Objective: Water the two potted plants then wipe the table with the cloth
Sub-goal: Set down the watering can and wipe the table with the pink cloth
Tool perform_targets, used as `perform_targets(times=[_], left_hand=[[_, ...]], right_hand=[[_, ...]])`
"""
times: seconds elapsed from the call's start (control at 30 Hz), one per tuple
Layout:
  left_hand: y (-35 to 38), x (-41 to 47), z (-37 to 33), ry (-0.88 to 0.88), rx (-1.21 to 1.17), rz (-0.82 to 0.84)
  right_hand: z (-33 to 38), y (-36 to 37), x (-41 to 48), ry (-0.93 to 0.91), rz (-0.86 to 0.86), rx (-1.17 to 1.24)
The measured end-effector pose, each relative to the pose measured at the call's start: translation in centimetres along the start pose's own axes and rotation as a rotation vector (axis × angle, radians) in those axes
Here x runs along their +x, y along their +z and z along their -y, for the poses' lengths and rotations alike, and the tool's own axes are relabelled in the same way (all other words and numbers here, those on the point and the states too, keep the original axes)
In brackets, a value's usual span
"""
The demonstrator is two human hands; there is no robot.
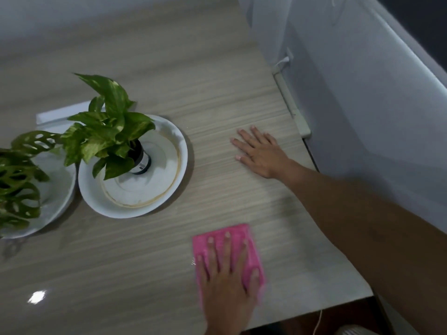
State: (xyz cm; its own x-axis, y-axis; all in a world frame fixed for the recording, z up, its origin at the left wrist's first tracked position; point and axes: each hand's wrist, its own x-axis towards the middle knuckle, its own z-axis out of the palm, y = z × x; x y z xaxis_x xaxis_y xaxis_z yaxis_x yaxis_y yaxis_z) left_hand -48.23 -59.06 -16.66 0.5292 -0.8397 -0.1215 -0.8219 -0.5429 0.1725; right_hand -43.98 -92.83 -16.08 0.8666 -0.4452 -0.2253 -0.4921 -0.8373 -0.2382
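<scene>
A pink cloth [242, 238] lies flat on the wood-grain table [217, 88] near its front right corner. My left hand [227, 281] presses down on the cloth, palm flat and fingers spread. Further back, near the right edge, my right hand [260, 153] rests flat on the bare table, holding nothing. A pothos plant [106, 131] in a small dark pot [141, 162] stands on a white plate [180, 151] left of centre. A second plant with holed leaves [17, 180] sits on another white plate [60, 189] at the far left.
A white flat object [58, 113] lies behind the plants. A white wall and a sheer curtain [350, 105] border the table's right side, with a strip [290, 102] along the edge. A thin white cable [318, 321] hangs below the front edge.
</scene>
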Motion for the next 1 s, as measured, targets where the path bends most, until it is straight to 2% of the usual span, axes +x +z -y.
perform_targets(times=[0.03,0.1,0.13,0.2,0.27,0.37,0.43,0.5,0.6,0.67,0.73,0.8,0.87,0.93,1.0], left_hand=[[0.5,-1.0,-2.5,0.08,-0.049,0.053],[1.4,0.1,-6.7,0.299,-0.077,0.011],[1.4,2.2,-7.7,0.348,-0.095,0.002],[0.9,6.9,-6.6,0.333,-0.079,-0.026],[0.3,9.5,-3.1,0.19,-0.008,-0.018],[-0.1,6.4,0.6,-0.014,0.031,-0.078],[0.5,1.9,-1.4,0.025,0.023,-0.024],[1.2,-0.7,-5.7,0.193,-0.043,0.056],[1.9,2.6,-10.9,0.407,-0.108,0.017],[2.0,6.6,-10.2,0.402,-0.09,-0.012],[1.7,9.3,-6.7,0.283,-0.075,-0.035],[0.8,8.5,-3.1,0.134,-0.019,-0.039],[0.5,4.8,-2.7,0.082,-0.007,-0.057],[0.9,1.4,-6.0,0.181,-0.073,0.032],[1.8,1.0,-10.3,0.387,-0.132,0.053]], right_hand=[[0.0,-0.1,0.0,-0.006,0.003,0.004],[-0.3,-0.5,0.2,-0.016,0.02,0.01],[-0.5,-0.7,0.2,-0.022,0.028,0.018],[-1.0,-0.9,0.1,-0.033,0.038,0.024],[-1.5,-1.1,-0.2,-0.024,0.055,0.011],[-2.5,-1.3,-0.4,0.024,0.056,-0.007],[-3.3,-1.3,-0.6,0.077,0.058,-0.008],[-3.6,-1.1,-0.7,0.078,0.053,-0.027],[-4.1,-1.1,-0.5,0.057,0.061,-0.047],[-4.6,-1.1,-0.5,0.031,0.061,-0.073],[-5.2,-1.5,-0.6,0.015,0.081,-0.077],[-5.8,-1.7,-0.6,0.017,0.091,-0.068],[-5.8,-1.5,-0.6,0.026,0.082,-0.077],[-5.6,-1.1,-0.7,0.037,0.064,-0.081],[-5.6,-0.9,-0.5,0.042,0.063,-0.088]])
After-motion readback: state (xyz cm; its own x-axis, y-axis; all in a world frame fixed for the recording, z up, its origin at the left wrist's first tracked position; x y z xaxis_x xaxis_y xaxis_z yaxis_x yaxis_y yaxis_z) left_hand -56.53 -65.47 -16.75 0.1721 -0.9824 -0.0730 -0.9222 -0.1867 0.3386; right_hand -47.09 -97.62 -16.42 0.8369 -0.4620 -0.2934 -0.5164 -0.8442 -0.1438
